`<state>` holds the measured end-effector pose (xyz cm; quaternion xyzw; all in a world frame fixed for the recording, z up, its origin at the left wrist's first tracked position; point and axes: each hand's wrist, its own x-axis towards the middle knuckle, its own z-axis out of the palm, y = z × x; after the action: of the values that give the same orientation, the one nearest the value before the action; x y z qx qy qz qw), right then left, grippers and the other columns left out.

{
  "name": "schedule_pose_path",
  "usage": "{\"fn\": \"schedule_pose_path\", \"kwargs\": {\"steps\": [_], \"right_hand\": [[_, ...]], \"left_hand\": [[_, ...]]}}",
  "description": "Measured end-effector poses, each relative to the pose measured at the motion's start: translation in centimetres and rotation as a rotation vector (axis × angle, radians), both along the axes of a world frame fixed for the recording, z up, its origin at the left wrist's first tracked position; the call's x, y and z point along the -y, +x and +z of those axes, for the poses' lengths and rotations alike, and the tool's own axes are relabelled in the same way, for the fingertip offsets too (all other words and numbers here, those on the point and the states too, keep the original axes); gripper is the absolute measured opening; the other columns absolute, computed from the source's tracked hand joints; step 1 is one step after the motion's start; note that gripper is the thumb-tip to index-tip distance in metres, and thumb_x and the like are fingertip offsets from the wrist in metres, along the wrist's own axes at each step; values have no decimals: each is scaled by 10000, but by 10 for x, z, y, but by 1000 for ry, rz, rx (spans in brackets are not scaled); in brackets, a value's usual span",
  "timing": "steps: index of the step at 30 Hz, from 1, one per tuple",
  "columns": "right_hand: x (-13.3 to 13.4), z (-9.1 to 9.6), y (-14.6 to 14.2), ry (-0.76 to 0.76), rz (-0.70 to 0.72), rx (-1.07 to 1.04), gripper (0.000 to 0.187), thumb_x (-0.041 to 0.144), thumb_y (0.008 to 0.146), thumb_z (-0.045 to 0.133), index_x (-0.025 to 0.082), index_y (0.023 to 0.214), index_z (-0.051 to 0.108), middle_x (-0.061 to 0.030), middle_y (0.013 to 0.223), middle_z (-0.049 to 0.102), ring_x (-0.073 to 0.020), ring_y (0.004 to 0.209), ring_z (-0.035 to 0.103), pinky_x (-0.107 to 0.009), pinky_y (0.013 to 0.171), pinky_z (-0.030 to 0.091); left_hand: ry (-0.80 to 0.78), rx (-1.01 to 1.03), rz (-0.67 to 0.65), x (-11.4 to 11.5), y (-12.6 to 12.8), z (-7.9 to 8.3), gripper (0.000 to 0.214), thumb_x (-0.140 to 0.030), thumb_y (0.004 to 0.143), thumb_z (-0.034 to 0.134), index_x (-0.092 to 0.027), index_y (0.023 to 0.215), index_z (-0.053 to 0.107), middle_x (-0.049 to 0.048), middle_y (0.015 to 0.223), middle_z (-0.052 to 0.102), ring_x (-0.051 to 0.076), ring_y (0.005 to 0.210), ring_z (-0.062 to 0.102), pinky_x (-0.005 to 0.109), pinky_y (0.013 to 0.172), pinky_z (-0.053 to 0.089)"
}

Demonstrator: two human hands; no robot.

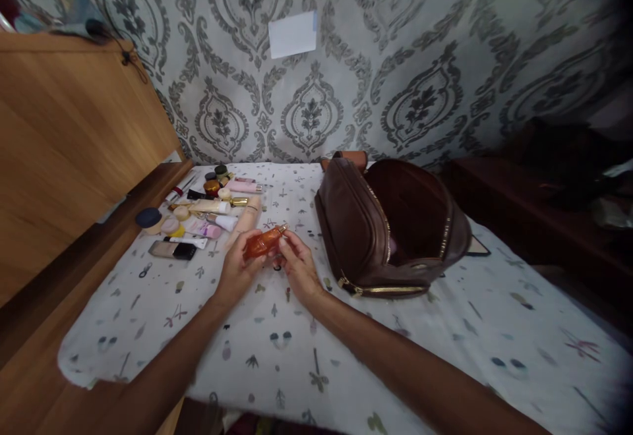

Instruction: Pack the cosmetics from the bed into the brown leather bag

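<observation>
An amber bottle (pixel 263 243) with a gold-coloured neck lies tilted between my two hands, above the cloth. My left hand (pixel 241 265) is wrapped round its body. The fingers of my right hand (pixel 298 265) are closed at its neck end. Just beyond my left hand a pale pink tube (pixel 246 219) lies on the cloth. To the right of my hands stands a brown zippered bag (pixel 353 224), its top unzipped and its dark inside showing.
Several cosmetics lie at the left, among them a foundation bottle (pixel 172 250), a dark-lidded jar (pixel 149 219) and a pink tube (pixel 242 186). A patterned white cloth (pixel 277 356) covers the surface. A wooden panel (pixel 74 132) rises at the left, and a patterned wall (pixel 346 105) stands behind.
</observation>
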<state>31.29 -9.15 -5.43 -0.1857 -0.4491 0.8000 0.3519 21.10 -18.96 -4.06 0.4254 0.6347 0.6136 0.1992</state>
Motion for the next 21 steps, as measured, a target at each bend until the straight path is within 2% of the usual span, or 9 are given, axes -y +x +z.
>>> {"fn": "schedule_pose_path", "kwargs": {"steps": [9, 14, 18, 21], "right_hand": [[-7, 13, 4, -56, -32, -39, 429, 494, 740, 748, 206, 1049, 676, 5, 831, 598, -107, 645, 519, -200, 506, 395], [-9, 20, 5, -61, 57, -62, 426, 429, 679, 812, 193, 1014, 693, 0, 862, 615, -96, 653, 514, -196, 538, 412], [-10, 24, 6, 15, 102, -58, 432, 390, 649, 824, 207, 1012, 677, -5, 909, 632, -110, 690, 540, -205, 570, 440], [-13, 30, 8, 103, 113, -29, 372, 413, 662, 801, 201, 927, 647, 5, 849, 624, -120, 680, 549, -219, 587, 456]], "left_hand": [[20, -105, -14, 1, -1, -1, 451, -345, 810, 709, -198, 1213, 568, 88, 1214, 638, 254, 1120, 626, 387, 982, 494], [56, 72, -64, 1, 0, 2, 479, -384, 781, 744, -198, 1183, 560, 86, 1202, 651, 248, 1122, 632, 368, 966, 504], [28, 184, -81, 3, 0, 8, 531, -419, 769, 758, -193, 1196, 539, 102, 1195, 672, 257, 1107, 650, 383, 960, 515], [13, 251, -112, 5, 4, 14, 576, -453, 763, 757, -187, 1221, 529, 118, 1194, 675, 274, 1044, 683, 413, 905, 556]]}}
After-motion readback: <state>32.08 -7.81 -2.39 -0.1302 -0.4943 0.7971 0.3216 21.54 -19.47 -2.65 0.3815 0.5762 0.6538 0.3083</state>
